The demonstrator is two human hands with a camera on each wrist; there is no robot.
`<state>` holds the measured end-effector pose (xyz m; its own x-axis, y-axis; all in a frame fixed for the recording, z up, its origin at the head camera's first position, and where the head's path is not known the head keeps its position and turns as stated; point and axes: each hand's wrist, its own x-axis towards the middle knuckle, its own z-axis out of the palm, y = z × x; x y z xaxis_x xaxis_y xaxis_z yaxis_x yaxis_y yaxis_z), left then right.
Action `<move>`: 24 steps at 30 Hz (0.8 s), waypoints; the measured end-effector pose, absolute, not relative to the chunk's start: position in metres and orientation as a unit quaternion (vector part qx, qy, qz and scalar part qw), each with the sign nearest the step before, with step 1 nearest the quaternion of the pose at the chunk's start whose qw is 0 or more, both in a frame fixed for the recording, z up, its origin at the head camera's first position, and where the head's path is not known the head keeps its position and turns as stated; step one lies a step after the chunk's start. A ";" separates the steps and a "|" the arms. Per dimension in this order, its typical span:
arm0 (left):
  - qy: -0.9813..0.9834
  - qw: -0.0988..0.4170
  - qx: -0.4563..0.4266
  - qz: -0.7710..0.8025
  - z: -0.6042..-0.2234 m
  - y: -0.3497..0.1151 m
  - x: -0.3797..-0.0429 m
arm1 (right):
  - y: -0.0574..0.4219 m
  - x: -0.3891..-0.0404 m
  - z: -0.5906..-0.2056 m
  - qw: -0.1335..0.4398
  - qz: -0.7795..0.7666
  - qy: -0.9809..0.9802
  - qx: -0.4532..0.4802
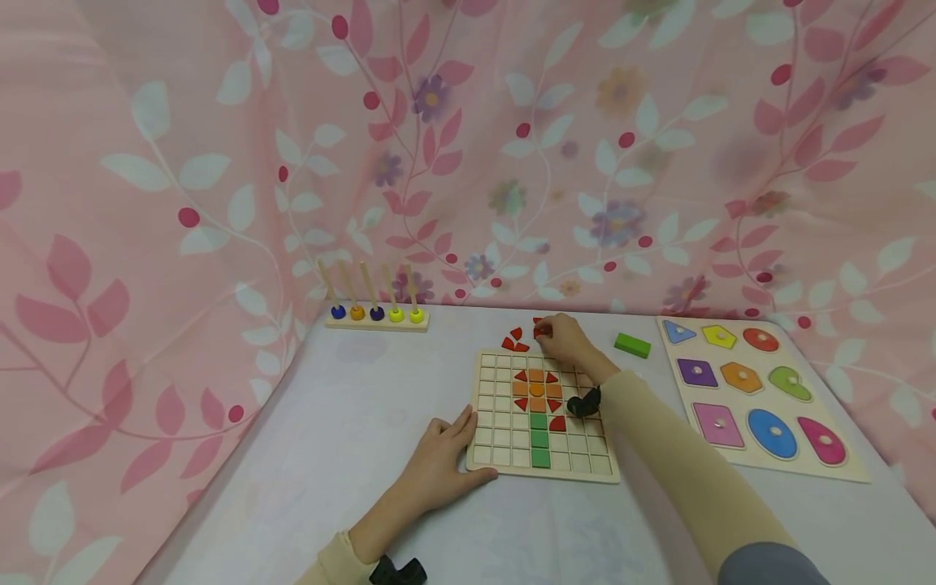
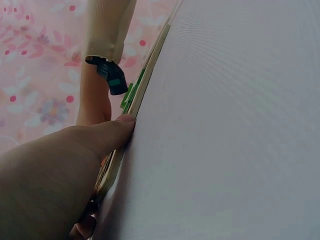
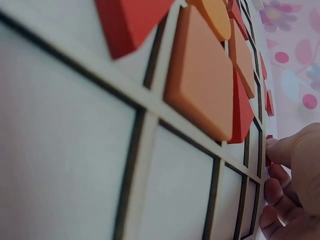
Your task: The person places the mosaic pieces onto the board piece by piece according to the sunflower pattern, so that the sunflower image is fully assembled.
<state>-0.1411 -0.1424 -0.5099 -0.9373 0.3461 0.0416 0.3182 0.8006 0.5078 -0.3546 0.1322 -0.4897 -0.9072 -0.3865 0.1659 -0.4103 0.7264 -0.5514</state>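
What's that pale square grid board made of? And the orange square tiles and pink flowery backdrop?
The pale square grid board looks like matte wood, from its tan colour. The orange square tiles could be painted wood or plastic: they look smooth and evenly coloured, with rounded edges. The pink flowery backdrop is probably printed cloth with a dull finish, hanging in soft folds.

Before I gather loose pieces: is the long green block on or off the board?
Off: the block lies on the table, apart from the board.
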 end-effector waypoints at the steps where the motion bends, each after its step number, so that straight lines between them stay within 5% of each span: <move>1: 0.949 0.027 0.175 0.262 -0.510 -0.142 -0.141 | 0.132 -0.354 -0.489 0.020 0.300 -0.929 0.214; 24: 0.950 0.023 0.176 0.255 -0.507 -0.142 -0.140 | 0.149 -0.326 -0.477 0.027 0.315 -0.926 0.205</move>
